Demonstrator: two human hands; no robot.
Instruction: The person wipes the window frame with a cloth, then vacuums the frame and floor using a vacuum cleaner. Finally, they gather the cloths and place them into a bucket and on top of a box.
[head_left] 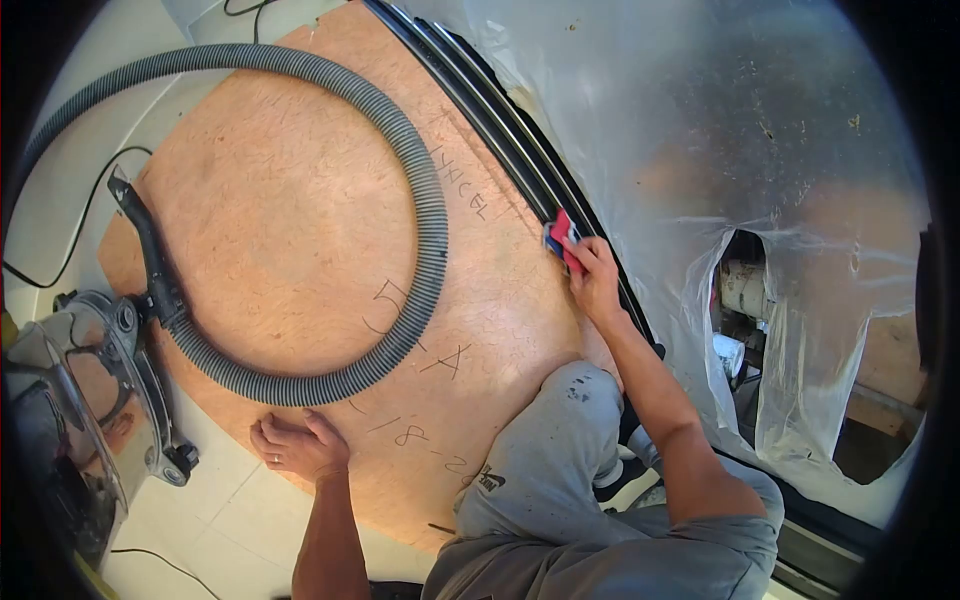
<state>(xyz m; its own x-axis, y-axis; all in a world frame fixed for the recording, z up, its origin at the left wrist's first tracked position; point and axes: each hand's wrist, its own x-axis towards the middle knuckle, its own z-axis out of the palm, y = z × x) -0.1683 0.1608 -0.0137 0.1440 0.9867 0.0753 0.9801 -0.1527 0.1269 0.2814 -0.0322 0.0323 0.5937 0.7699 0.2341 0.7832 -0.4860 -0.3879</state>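
My right hand (597,272) grips a small red and blue tool (566,240), whose exact kind I cannot make out. It is held against the dark metal track (520,165) that runs diagonally along the board's right side. My left hand (298,445) lies palm down near the lower edge of the tan board (270,180), fingers spread and holding nothing. Just above it curves a grey ribbed vacuum hose (432,200), looped across the board. Handwritten marks (410,430) show on the board's surface.
The hose's black handle (155,255) lies at the left, beside a dark machine with a frame (125,330). Plastic sheeting (690,110) hangs beyond the track, with a torn opening showing containers (735,350). My knee (575,400) rests on the board. Black cords (85,225) cross the white floor.
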